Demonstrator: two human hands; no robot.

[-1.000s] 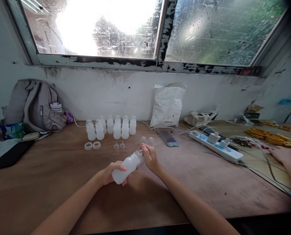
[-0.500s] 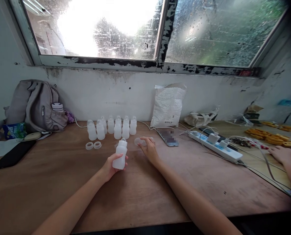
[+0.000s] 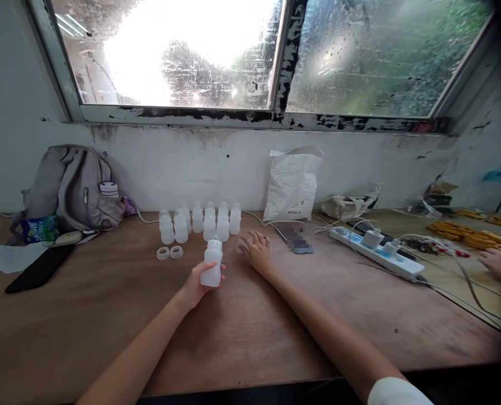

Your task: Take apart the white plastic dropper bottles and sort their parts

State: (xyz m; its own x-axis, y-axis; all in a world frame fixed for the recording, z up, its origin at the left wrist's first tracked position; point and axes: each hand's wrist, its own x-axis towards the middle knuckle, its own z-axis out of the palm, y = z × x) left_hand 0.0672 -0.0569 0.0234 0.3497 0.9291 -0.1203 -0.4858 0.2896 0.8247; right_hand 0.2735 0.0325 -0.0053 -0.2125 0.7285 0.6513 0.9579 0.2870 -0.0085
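A translucent baby bottle (image 3: 210, 271) with a white screw collar and a clear nipple on top is gripped round its body by my left hand (image 3: 198, 284), slightly tilted above the table. My right hand (image 3: 256, 252) rests low over the table with its fingers spread, its thumb against a clear cap (image 3: 239, 245) that it partly covers. Whatever lies under the palm is hidden. Behind the held bottle stand several similar bottles (image 3: 166, 228) in a group. Two whitish rings (image 3: 163, 253) lie flat in front of them.
Left: a grey backpack (image 3: 75, 188), a blue-green packet (image 3: 40, 229) and a black phone (image 3: 41, 269). Right: a white plastic mailer (image 3: 293, 185), another phone (image 3: 296, 239), a power strip (image 3: 377, 253) with cables, and yellow parts (image 3: 465, 233) near another person's hand (image 3: 499, 264).
The view has shifted slightly, so the scene sits further right and lower. My right hand's fingers have spread over the cap area. My left hand still holds the bottle, now a little more upright.
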